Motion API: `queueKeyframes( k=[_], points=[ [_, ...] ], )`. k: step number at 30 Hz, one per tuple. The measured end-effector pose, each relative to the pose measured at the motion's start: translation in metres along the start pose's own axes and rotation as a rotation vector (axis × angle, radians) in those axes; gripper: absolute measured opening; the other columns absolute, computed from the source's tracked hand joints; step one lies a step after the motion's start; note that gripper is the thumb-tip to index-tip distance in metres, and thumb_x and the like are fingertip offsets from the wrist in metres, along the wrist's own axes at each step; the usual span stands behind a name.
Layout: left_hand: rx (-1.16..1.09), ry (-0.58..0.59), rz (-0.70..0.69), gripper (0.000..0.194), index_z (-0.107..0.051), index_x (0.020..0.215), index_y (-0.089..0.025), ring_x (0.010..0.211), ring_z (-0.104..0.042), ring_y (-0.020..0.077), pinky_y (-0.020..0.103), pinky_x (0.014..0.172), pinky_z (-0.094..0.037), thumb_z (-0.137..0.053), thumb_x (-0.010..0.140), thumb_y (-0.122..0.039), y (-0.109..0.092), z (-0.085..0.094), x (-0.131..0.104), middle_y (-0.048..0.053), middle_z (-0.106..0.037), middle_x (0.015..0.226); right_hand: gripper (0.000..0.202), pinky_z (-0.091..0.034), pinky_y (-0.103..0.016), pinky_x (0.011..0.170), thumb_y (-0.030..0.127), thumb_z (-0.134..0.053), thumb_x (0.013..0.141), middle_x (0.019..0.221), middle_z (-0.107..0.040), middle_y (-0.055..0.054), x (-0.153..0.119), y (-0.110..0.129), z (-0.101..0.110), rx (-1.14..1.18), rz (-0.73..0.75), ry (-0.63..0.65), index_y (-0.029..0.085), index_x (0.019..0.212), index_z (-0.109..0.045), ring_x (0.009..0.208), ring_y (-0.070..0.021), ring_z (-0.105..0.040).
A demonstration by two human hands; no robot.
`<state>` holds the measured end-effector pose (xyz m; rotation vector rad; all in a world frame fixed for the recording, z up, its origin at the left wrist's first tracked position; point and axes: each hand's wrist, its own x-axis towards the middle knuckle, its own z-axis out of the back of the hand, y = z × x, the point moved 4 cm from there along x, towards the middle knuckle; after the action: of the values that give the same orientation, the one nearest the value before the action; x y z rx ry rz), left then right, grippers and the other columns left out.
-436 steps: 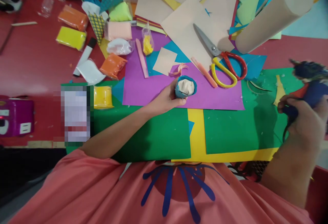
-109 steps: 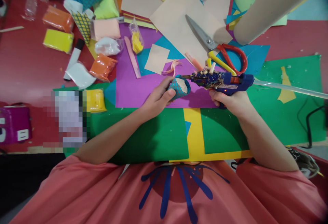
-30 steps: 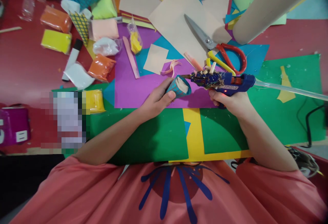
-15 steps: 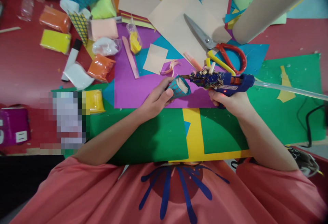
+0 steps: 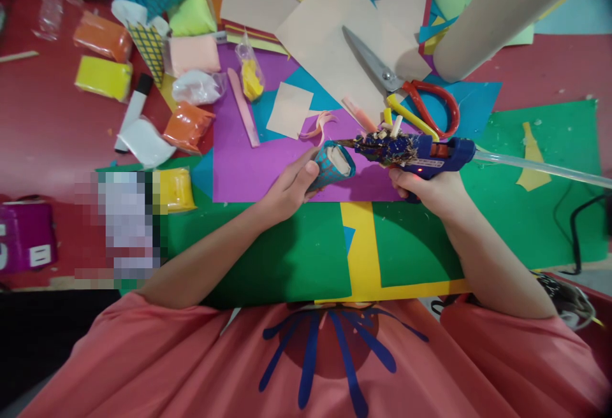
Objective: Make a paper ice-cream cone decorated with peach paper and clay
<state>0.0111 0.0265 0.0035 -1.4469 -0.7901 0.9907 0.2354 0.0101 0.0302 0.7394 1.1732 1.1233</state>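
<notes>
My left hand (image 5: pixel 299 182) is closed around a small blue paper cone (image 5: pixel 325 172) with a crosshatched pattern. Its wide mouth, with whitish filling inside, faces right and up. In my right hand (image 5: pixel 428 192) is a blue hot glue gun (image 5: pixel 425 152), its front caked with dried bits and a small red light showing on its side. The dark nozzle reaches the upper rim of the cone; whether it touches is hard to tell. A clear glue stick (image 5: pixel 535 166) sticks out of the gun's back. Under both hands lies purple paper (image 5: pixel 258 179).
Scissors (image 5: pixel 389 77) with red and yellow handles lie beyond the glue gun. A large pale roll (image 5: pixel 502 20) stands at the back right. Several clay packets (image 5: pixel 189 126), a marker (image 5: pixel 134 112) and finished cones (image 5: pixel 146 45) crowd the left. Green sheets (image 5: pixel 287 259) cover the front.
The cone has turned slightly in my left hand, and the left thumb has shifted a little. My right hand and the glue gun have stayed in place.
</notes>
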Motion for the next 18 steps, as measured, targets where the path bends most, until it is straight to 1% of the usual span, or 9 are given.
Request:
queueKeyframes(
  k=[7,12,18],
  points=[
    [-0.064,0.027,0.024,0.068,-0.065,0.095,-0.016,0.042,-0.041,0.0058,0.017,0.037,-0.031,-0.044,0.086,-0.08,0.0015,-0.0011,0.0002,-0.001,-0.053,0.062,0.023,-0.042,-0.029,0.047,0.036,-0.074,0.068,0.051,-0.052,0.003,-0.001,-0.0003,-0.0004,0.0,-0.021,0.009,0.022,0.063,-0.056,0.045,-0.0112,-0.045],
    [-0.048,0.002,0.021,0.069,-0.064,0.096,-0.016,0.04,-0.034,0.0037,0.016,0.038,-0.031,-0.043,0.086,-0.081,0.0016,-0.0014,-0.0004,-0.002,-0.053,0.062,0.021,-0.042,-0.029,0.047,0.036,-0.073,0.066,0.051,-0.054,0.003,-0.0005,0.0022,-0.0004,-0.005,-0.015,0.008,0.022,0.062,-0.057,0.045,-0.0114,-0.047],
    [0.0,0.024,0.083,0.077,-0.064,0.109,-0.016,0.047,-0.043,0.0044,0.016,0.042,-0.033,-0.039,0.085,-0.084,0.0035,-0.0009,-0.0025,0.004,-0.066,0.08,0.02,-0.041,-0.03,0.047,0.036,-0.07,0.066,0.049,-0.053,0.003,-0.0007,0.0051,-0.0007,-0.026,-0.011,0.016,0.022,0.062,-0.057,0.044,-0.0115,-0.046]
  ],
)
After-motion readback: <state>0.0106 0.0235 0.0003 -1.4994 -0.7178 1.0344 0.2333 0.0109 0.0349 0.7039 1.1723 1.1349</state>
